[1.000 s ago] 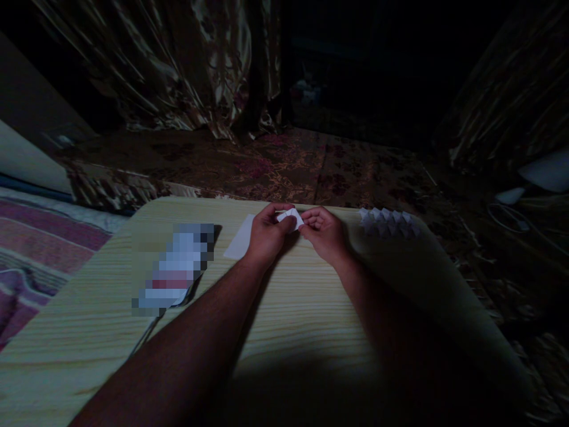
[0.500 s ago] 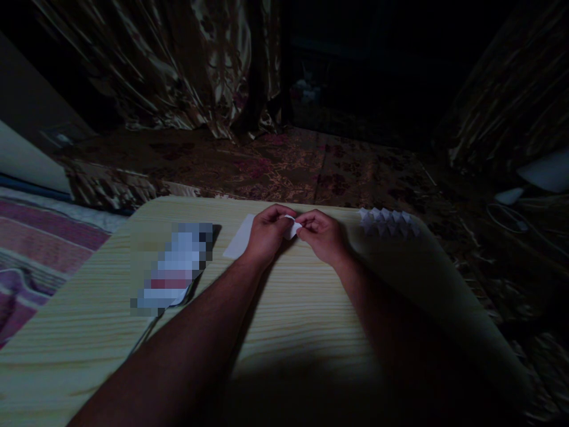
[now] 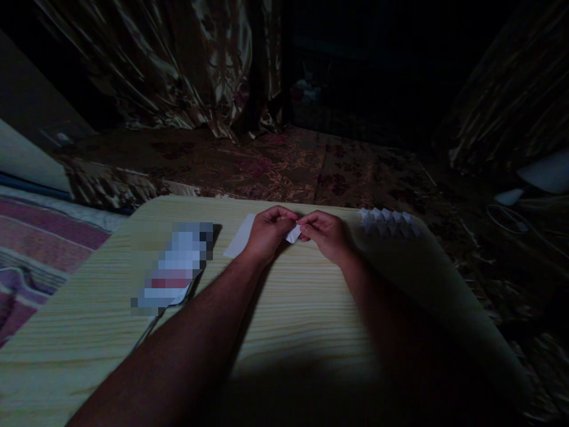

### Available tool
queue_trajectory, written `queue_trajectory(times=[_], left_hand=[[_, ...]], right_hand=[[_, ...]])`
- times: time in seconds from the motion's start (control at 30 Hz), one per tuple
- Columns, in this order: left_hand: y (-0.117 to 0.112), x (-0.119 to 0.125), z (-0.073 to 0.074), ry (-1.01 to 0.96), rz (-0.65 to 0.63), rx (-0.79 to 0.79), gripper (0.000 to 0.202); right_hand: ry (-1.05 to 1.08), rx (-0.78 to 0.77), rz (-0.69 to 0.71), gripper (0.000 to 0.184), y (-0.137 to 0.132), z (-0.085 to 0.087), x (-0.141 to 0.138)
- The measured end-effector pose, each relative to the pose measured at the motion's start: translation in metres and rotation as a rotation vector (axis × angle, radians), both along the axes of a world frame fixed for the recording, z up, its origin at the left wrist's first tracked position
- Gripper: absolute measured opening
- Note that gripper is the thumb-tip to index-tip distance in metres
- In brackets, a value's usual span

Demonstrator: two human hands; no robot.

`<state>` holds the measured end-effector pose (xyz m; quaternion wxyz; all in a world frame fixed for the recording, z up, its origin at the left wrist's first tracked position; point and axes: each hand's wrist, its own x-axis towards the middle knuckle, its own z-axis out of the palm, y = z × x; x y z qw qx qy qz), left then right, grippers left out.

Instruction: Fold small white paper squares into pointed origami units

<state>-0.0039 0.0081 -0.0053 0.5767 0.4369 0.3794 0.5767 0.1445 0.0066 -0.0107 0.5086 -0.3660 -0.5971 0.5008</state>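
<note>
Between my two hands is a small folded piece of white paper (image 3: 293,235), held just above the far part of the table. My left hand (image 3: 267,232) is closed on its left side, thumb on top. From the right, my right hand (image 3: 326,233) pinches its edge with thumb and forefinger. A flat stack of white paper (image 3: 240,235) lies partly behind my left hand. Beyond my right hand, several small pointed folded paper pieces (image 3: 387,222) stand in rows near the table's far right corner.
On the left of the pale wooden table (image 3: 302,308) lies a blurred-out flat object (image 3: 175,267) with a cable (image 3: 144,335) running toward me. A patterned cloth ledge (image 3: 267,163) borders the far edge. A striped bedspread (image 3: 40,243) is at left, a dim lamp (image 3: 546,172) at right.
The paper has turned in my fingers and now shows a pointed, creased face lower down. My right fingers have shifted slightly up along its edge. Everything else stays in place.
</note>
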Motion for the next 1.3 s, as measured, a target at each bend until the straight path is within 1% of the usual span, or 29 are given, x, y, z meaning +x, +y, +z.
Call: queue_trajectory(times=[0.2,0.4,0.53,0.7,0.9,1.1,1.3], left_hand=[[-0.002,-0.001,0.002,0.037,-0.056,0.007,0.018],[-0.001,-0.002,0.001,0.062,-0.104,0.023,0.018],[-0.001,-0.002,0.0,0.071,-0.094,0.035,0.019],[-0.001,-0.002,0.001,0.066,-0.105,0.006,0.023],[0.0,-0.006,0.002,0.096,-0.192,0.003,0.029],[0.0,-0.011,0.006,0.132,-0.285,0.001,0.031],[0.0,-0.013,0.008,0.123,-0.329,-0.005,0.035]], right_hand=[[0.075,-0.079,0.064,0.026,0.003,0.0,0.007],[0.106,-0.161,0.121,0.026,0.003,0.002,0.01],[0.145,-0.155,0.136,0.024,0.004,0.001,0.01],[0.137,-0.165,0.111,0.024,0.005,-0.001,0.009],[0.177,-0.154,0.129,0.023,0.007,-0.003,0.01],[0.187,-0.172,0.128,0.025,0.007,-0.003,0.011],[0.204,-0.185,0.174,0.022,0.007,-0.003,0.012]])
